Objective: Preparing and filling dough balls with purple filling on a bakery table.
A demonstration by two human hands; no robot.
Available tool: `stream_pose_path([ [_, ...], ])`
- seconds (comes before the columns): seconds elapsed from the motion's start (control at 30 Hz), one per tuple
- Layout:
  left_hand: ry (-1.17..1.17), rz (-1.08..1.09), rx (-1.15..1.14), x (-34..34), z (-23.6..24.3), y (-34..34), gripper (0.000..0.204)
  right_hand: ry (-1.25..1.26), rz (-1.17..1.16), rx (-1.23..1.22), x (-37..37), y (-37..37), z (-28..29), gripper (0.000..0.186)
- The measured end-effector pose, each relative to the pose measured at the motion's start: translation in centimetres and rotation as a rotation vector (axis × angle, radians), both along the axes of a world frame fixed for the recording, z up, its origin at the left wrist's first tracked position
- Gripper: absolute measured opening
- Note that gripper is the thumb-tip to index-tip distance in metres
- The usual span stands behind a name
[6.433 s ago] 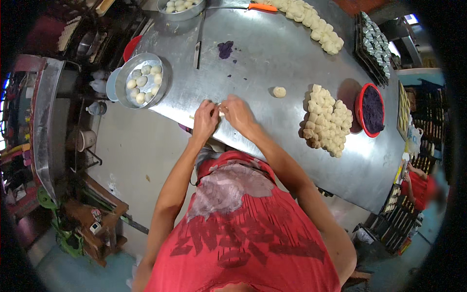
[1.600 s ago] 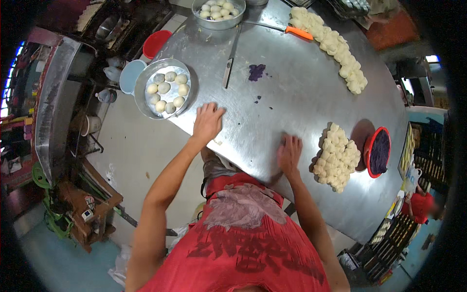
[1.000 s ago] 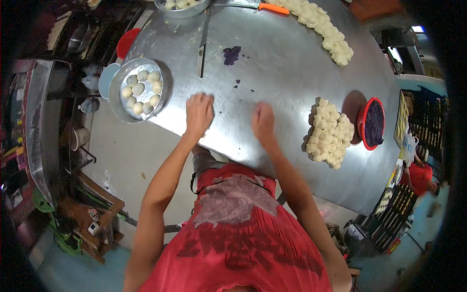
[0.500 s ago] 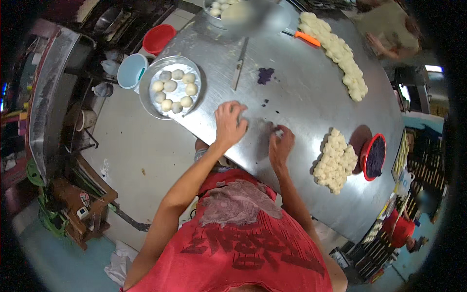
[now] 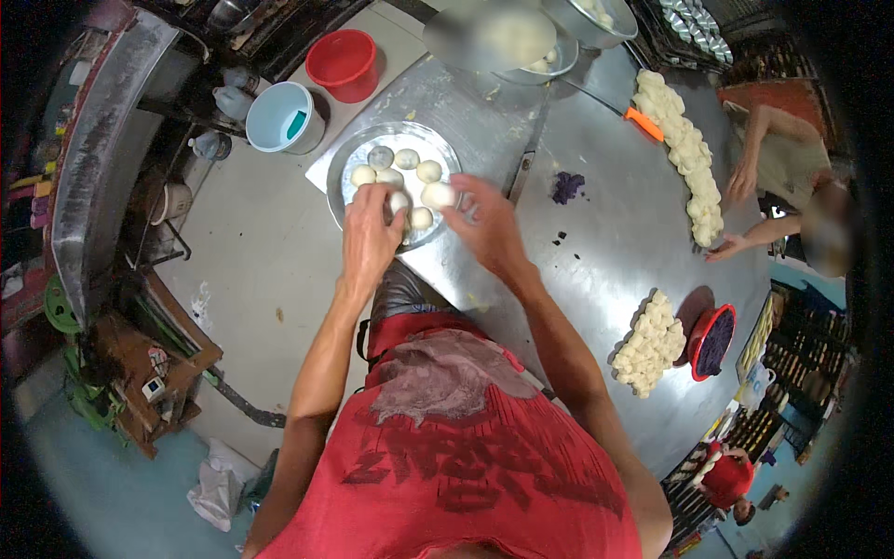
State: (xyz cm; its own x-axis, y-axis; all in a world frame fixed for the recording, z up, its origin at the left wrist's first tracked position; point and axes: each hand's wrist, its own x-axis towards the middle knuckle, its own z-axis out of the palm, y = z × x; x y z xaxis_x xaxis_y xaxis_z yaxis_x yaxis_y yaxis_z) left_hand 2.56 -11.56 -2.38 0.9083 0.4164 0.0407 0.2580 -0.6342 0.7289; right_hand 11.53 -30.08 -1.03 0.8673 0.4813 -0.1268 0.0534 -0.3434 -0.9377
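Pale round dough balls [image 5: 428, 171] in a round silver metal pan [image 5: 345, 158] at the grey steel table's [image 5: 596, 252] left corner.
The left hand [image 5: 366, 238] curls its fingers at one ball; the right hand [image 5: 486, 233] blurs by another; whether clamped, one cannot tell. A knocked rim could slide the pan off the edge; room lies rightward, toward dark purple crumbs [image 5: 567, 188].

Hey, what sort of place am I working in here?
Probably a bakery kitchen: dough pieces lie clustered on a metal worktable, dough balls sit in a round pan, and a red bowl holds purple mash.
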Motion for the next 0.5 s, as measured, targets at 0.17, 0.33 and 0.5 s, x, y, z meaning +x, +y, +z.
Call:
stream_pose_path([
  [0.17, 0.082, -0.219, 0.236, 0.6, -1.9, 1.6, 0.035, -0.629, 0.286, -0.696, 1.4, 6.2, -4.4, 0.026],
  [0.33, 0.054, -0.21, 0.097, 0.9, -2.1, 2.1, 0.034, -0.556, 0.179, -0.488, 1.4, 5.5, -6.1, 0.025],
  [0.5, 0.21, -0.268, 0.087, 0.9, -2.9, 2.8, 0.041, -0.463, 0.347, -0.584, 1.7, 6.2, -3.7, 0.029],
])
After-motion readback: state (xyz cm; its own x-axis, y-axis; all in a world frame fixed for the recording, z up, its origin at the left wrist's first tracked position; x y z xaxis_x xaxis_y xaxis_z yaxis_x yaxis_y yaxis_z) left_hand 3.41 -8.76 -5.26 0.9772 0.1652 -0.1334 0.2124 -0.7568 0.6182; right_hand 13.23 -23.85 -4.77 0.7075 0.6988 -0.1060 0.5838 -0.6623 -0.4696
